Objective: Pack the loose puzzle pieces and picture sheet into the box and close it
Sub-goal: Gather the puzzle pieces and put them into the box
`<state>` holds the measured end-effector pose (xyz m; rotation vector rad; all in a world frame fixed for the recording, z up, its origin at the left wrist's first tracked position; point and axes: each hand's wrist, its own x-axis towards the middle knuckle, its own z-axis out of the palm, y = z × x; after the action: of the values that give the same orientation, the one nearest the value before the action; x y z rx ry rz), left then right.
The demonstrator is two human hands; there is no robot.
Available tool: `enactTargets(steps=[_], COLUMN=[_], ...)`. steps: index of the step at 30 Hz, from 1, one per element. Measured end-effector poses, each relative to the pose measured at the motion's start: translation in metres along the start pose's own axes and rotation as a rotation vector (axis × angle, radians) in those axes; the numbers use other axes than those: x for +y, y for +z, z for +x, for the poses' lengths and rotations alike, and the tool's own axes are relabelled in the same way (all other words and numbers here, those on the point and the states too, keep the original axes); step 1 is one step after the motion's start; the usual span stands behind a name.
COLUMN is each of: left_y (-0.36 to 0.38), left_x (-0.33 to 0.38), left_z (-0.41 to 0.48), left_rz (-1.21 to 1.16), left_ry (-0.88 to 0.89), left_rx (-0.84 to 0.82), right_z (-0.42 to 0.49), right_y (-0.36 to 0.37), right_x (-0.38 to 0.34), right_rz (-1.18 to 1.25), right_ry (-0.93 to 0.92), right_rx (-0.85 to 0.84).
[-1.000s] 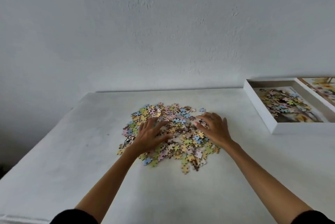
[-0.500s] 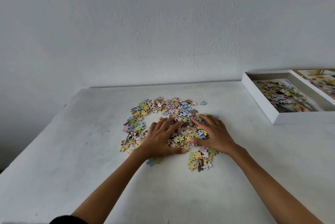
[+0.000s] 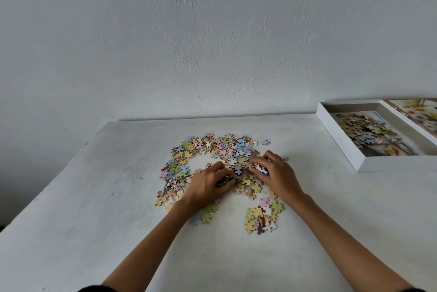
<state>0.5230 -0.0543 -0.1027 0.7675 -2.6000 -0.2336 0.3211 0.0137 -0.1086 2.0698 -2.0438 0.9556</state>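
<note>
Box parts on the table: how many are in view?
2. The white box base, pieces inside, sits far right; what looks like its lid, picture up, lies beside it, cut off by the frame edge.

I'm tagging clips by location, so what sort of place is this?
Likely a plain room at home, though that's uncertain: a white table against a bare white wall, with loose puzzle pieces and an open box on it.
</note>
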Motion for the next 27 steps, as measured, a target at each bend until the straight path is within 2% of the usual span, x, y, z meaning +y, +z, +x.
enactTargets(steps=[6, 11, 16, 27], left_y=[0.001, -0.006, -0.012, 0.015], left_x=[-0.003, 0.015, 0.053, 0.163], left_z=[0.015, 0.044, 0.090, 0.217], left_rz=[-0.086, -0.157, -0.162, -0.246], left_ry=[-0.006, 0.038, 0.138, 0.274], left_rx=[0.173, 0.240, 0.294, 0.304], right_z=[0.011, 0.032, 0.057, 0.082], right_y=[-0.010, -0.032, -0.075, -0.185], right_x=[0.009, 0.018, 0.047, 0.175], right_rz=[0.245, 0.348, 0.344, 0.195], right_ry=[0.051, 0.065, 0.059, 0.106], right_rx=[0.024, 0.135, 0.243, 0.284])
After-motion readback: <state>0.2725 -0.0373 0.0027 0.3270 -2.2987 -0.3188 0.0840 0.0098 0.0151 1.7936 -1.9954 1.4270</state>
